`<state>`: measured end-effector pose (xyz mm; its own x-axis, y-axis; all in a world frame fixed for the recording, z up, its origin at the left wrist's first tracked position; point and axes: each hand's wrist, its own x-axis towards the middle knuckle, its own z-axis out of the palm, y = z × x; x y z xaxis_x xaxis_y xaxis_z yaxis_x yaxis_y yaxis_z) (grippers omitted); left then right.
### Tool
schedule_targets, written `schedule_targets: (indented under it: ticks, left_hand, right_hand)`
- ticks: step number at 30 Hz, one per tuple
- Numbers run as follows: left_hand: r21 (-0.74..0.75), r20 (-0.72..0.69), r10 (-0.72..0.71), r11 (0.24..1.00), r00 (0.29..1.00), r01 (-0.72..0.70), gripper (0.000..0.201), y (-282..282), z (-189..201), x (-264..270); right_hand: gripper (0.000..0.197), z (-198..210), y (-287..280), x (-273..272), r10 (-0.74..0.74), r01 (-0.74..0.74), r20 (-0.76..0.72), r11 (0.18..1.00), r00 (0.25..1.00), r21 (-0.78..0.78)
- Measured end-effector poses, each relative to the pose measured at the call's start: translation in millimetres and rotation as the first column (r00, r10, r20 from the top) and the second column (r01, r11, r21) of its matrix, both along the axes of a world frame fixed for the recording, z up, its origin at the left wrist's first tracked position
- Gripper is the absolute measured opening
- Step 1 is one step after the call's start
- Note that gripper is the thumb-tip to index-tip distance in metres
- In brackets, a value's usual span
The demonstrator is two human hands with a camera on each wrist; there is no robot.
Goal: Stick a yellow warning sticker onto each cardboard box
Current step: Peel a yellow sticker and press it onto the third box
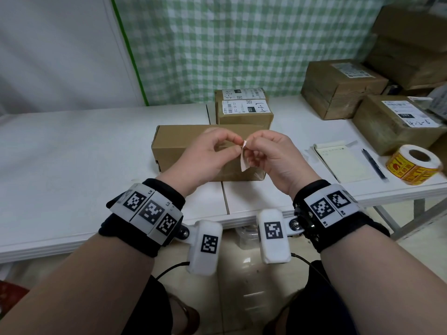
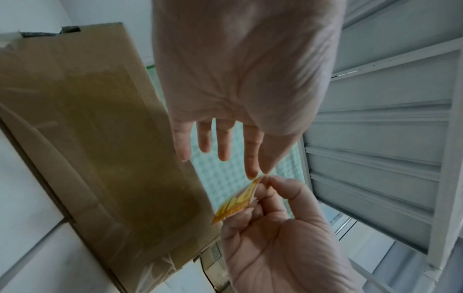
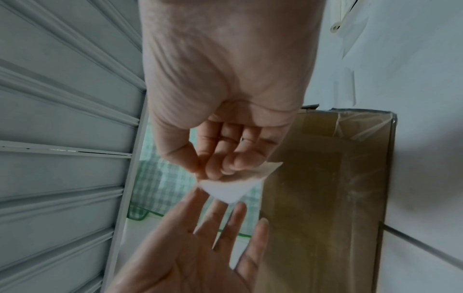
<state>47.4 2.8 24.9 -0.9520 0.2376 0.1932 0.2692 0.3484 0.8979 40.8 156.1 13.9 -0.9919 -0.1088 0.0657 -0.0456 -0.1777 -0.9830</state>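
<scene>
Sticker (image 1: 243,158), one, yellow face with white backing: pinched at its top corner by the thumb and forefinger of the right hand (image 1: 271,158) and of the left hand (image 1: 205,155), whose other fingers lie loosely straight. Long axis near vertical, free end hanging toward 6 o'clock; in the left wrist view the yellow face (image 2: 236,202) turns toward the left hand. Held in the air above the nearest box, not touching it.

Cardboard boxes, five on the table (image 1: 72,165):
- plain box (image 1: 183,151), long axis 9 to 3 o'clock, right under the hands, its top bare;
- two labelled boxes (image 1: 244,110) touching, at 12 o'clock just behind it;
- two labelled boxes (image 1: 338,88) at 2 o'clock.

More boxes stacked at the far 2 o'clock corner; count unclear.

Sticker roll (image 1: 414,165), one, at 3 o'clock beside the table's right edge. Notepad (image 1: 343,163), one, and pen (image 1: 373,163), one, between roll and plain box.

Open tabletop from 9 to 11 o'clock.
</scene>
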Motion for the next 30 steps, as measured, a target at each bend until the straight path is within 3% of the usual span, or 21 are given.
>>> schedule_targets:
  ticks: [10,16,20,25,30]
  left_hand:
    - [-0.135,-0.08,0.077,0.987,0.994,-0.087,0.009,-1.6,4.4,-1.1]
    - [-0.035,-0.038,0.093,0.995,0.995,-0.095,0.016,-2.9,1.2,-4.6]
    - [0.043,0.007,0.087,0.995,0.996,-0.087,0.015,-3.6,-3.3,-5.9]
    - [0.06,0.013,0.055,0.997,0.998,-0.056,0.016,-2.7,-4.8,-7.2]
    - [0.159,0.106,0.031,0.986,0.994,-0.047,0.014,-2.8,-4.8,-8.4]
  right_hand:
    - [0.022,-6.0,-3.3,0.7,-0.025,0.037,-0.072,0.985,0.997,0.167]
    - [0.025,-3.5,-5.3,1.5,-0.022,0.027,-0.043,0.992,0.999,0.126]
    - [0.017,-3.2,-4.2,2.1,0.02,-0.019,-0.013,0.997,1.0,0.07]
    - [0.017,-6.2,-3.3,2.0,0.043,-0.038,-0.035,0.99,0.998,0.134]
    - [0.019,-6.8,0.8,0.3,0.049,-0.05,0.022,0.998,0.999,0.046]
